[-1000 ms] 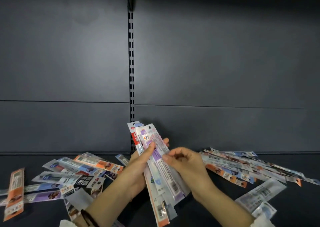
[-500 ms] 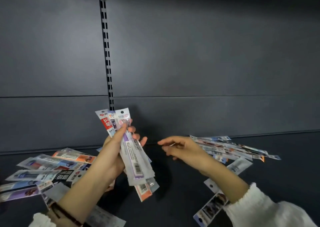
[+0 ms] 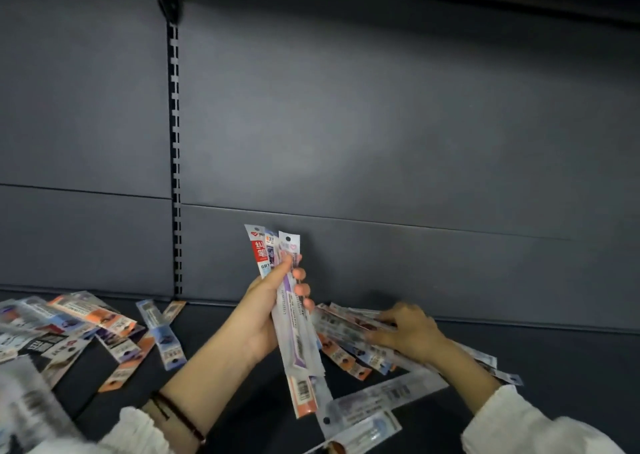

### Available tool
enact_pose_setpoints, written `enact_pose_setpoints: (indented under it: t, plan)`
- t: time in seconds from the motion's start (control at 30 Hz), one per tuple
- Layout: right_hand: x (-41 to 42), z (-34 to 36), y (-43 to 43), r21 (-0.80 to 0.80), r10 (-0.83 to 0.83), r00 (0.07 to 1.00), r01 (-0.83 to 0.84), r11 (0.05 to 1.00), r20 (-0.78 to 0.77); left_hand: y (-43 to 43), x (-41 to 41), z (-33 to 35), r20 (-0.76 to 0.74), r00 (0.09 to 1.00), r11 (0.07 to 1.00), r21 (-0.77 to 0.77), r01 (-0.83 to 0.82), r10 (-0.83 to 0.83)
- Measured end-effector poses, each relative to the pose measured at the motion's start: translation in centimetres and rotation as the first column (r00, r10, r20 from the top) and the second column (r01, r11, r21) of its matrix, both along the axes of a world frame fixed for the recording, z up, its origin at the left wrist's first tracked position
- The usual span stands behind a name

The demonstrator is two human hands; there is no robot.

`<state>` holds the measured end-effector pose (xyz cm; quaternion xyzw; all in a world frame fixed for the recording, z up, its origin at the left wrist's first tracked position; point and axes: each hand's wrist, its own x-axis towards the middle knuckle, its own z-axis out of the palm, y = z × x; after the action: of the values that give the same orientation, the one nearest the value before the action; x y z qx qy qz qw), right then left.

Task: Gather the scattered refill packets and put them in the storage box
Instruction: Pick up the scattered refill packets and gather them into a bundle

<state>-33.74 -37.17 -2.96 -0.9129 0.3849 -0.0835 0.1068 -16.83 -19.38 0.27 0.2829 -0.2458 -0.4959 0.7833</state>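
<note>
my left grip [image 3: 266, 315], mid-frame, curls round an upright bundle of refill packets [image 3: 297, 336], while my blurred right grip [image 3: 408, 332] rests on a packet pile [image 3: 346, 329] on the shelf [image 3: 554, 367] at lower right, hold unclear.

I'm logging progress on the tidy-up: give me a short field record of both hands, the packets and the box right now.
left hand: grips a bundle of refill packets upright above the shelf
right hand: on the right pile of packets; blurred, grip unclear
left pile: lies scattered on the shelf, no hand on it
storage box: not in view
</note>
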Motion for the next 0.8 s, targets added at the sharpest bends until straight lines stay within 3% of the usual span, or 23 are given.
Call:
enact_pose_setpoints:
  t: [0.17,0.3,0.37,0.43,0.57,0.67,0.8]
  plan:
    - [0.3,0.0,-1.3,0.107,0.075,0.994,-0.084,0.991,0.081,-3.1,-0.8,-1.3,-0.037,0.998,0.998,-0.014,-0.057,0.057]
    - [0.3,0.1,-1.9,-0.087,0.069,0.989,-0.058,0.995,0.133,-4.1,-1.4,-2.0,-0.011,0.999,0.999,-0.009,-0.049,0.049]
    - [0.2,0.0,-2.3,-0.102,0.060,0.971,-0.037,0.994,0.230,-3.9,-1.6,-2.2,0.010,0.999,0.999,0.018,-0.041,0.040]
    - [0.2,0.3,-2.7,-0.018,0.063,0.898,-0.061,0.998,0.436,-3.5,-1.7,-2.5,0.024,0.999,0.997,0.052,-0.049,0.048]
    - [0.2,3.1,-0.9,0.235,0.009,0.617,-0.313,0.920,0.787,-3.1,-1.5,-3.1,0.087,0.993,0.988,0.127,-0.086,0.075]
    - [0.2,4.5,1.1,0.355,-0.094,0.495,-0.466,0.811,0.864,-3.2,-1.5,-3.0,0.114,0.991,0.988,0.125,-0.087,0.072]
    - [0.9,4.1,3.2,0.491,-0.220,0.474,-0.582,0.648,0.853,-3.3,-1.9,-2.7,0.096,0.992,0.992,0.090,-0.088,0.080]
